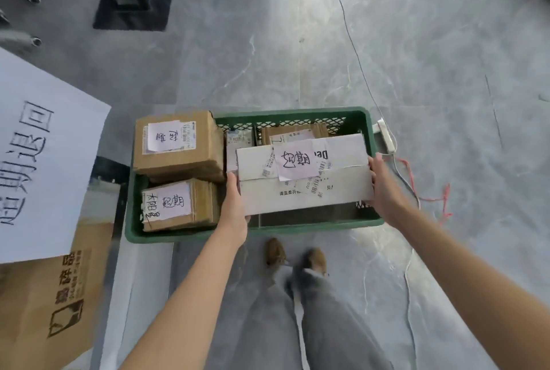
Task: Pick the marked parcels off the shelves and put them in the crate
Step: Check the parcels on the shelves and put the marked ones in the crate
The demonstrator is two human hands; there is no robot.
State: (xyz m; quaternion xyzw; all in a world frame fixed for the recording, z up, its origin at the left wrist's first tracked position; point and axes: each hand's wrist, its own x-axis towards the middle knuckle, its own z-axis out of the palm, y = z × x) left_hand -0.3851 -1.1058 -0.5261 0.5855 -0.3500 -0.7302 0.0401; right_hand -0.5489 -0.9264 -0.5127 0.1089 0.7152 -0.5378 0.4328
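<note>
A green plastic crate stands on the grey floor in front of my feet. I hold a white parcel with a handwritten paper label over the crate's right half. My left hand grips its left end and my right hand grips its right end. In the crate's left half lie two brown cardboard parcels with handwritten labels, one at the back and one at the front. Beneath the white parcel, another brown parcel and a small white packet are partly hidden.
A large cardboard box with a white handwritten sign stands at the left, close to the crate. A white power strip with cables and red string lies right of the crate. A black stand base and chair wheels sit far back left.
</note>
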